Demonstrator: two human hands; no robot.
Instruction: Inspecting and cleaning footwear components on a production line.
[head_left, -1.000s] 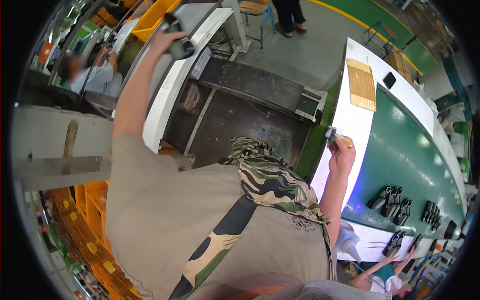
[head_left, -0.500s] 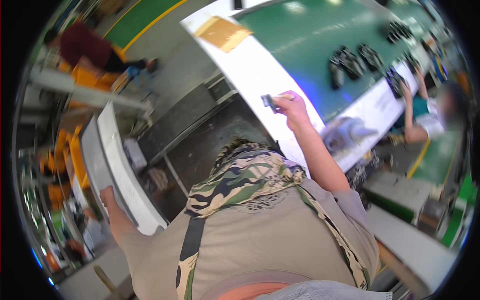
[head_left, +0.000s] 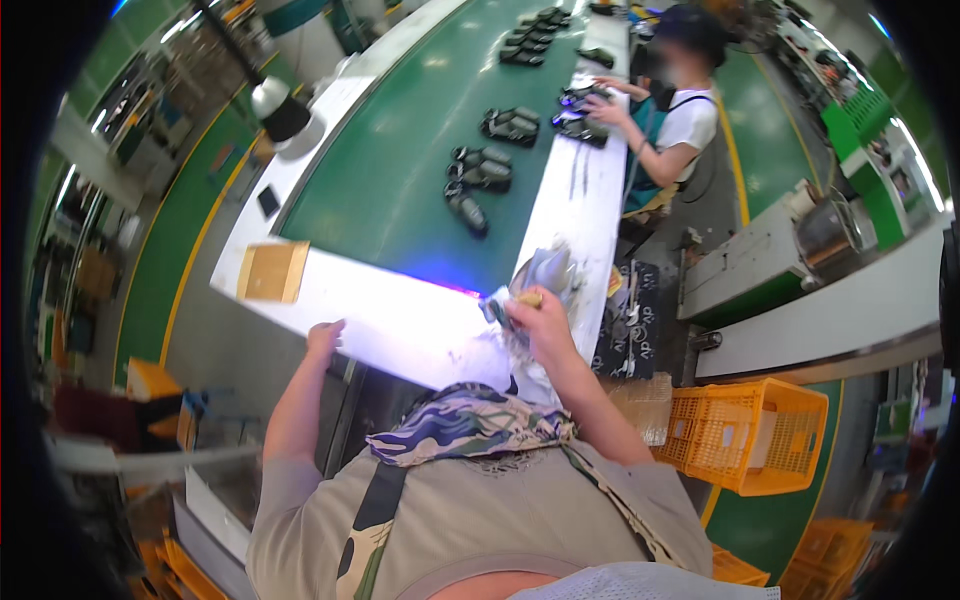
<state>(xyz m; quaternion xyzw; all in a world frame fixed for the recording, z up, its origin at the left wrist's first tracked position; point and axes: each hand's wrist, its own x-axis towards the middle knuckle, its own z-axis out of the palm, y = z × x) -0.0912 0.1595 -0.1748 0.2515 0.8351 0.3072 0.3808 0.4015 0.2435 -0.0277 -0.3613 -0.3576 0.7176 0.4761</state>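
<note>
My right hand (head_left: 542, 322) is closed around the tan handle of what looks like a flat brush (head_left: 494, 305), its pale, dark-edged head pointing left over the white tabletop. Right beside that hand, a grey-white container (head_left: 550, 272) with a pointed top stands on the table; its lower part is partly hidden. My left hand (head_left: 325, 338) is at the white table's (head_left: 385, 315) near left edge, holding nothing, with its fingers stretched out. Several dark shoes (head_left: 468, 207) lie on the green belt (head_left: 400, 185) ahead.
Across to the right, a person (head_left: 690, 130) handles dark shoes on the white ledge. A brown cardboard piece (head_left: 273, 272) and a black flat object (head_left: 268, 201) lie on the table's left. A lamp (head_left: 280, 108) hangs there. Yellow crates (head_left: 745, 435) stand at my right.
My view has swung right, toward the belt. My left hand has come up to the table edge. My right hand, still gripping the brush, is now beside the grey-white container.
</note>
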